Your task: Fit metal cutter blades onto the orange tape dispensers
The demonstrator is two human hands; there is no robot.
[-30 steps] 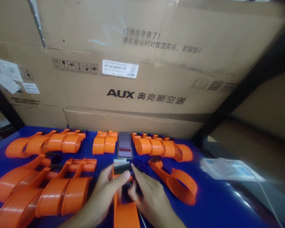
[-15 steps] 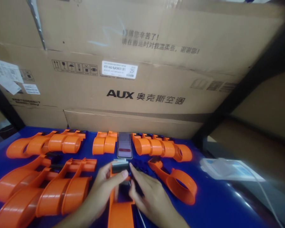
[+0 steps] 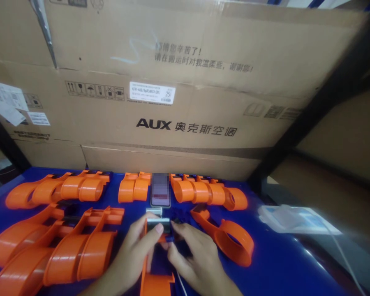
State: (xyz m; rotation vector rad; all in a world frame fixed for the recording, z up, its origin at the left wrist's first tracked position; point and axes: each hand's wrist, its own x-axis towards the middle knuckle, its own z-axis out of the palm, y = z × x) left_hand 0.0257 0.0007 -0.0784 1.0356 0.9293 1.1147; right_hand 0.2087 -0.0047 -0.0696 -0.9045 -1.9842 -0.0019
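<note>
Tape dispenser [image 3: 157, 284] is sitting nearer than the phone [image 3: 160, 197].
Left hand [image 3: 137, 250] is clamping it; right hand [image 3: 197, 253] is working alongside, grip unclear.

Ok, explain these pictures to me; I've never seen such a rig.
There's no machine, only a person; the view is from a head-worn camera looking forward and down. The bare left hand holds an orange plastic piece, thumb on the dark, toothed block at its far end. The bare right hand is at its right side; what it grips is unclear. Orange plastic pieces with round loops and a rectangular phone lie on the glossy blue surface. Behind stands a large brown cardboard box.
</note>
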